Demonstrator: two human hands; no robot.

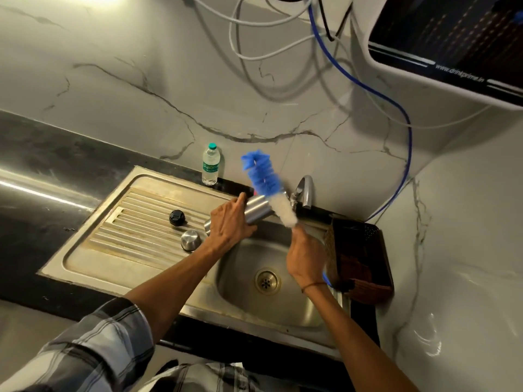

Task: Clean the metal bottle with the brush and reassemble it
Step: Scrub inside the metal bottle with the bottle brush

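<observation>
My left hand grips the metal bottle sideways over the sink's back edge, its mouth pointing up and to the right. My right hand holds the handle of the bottle brush, whose blue and white bristles stick up and to the left beside the bottle's mouth, outside the bottle. A black inner cap and a steel outer cap lie on the ribbed drainboard to the left.
The steel sink basin with its drain is below my hands. A tap stands behind the brush. A plastic water bottle is by the wall. A dark basket sits right of the basin. Cables hang overhead.
</observation>
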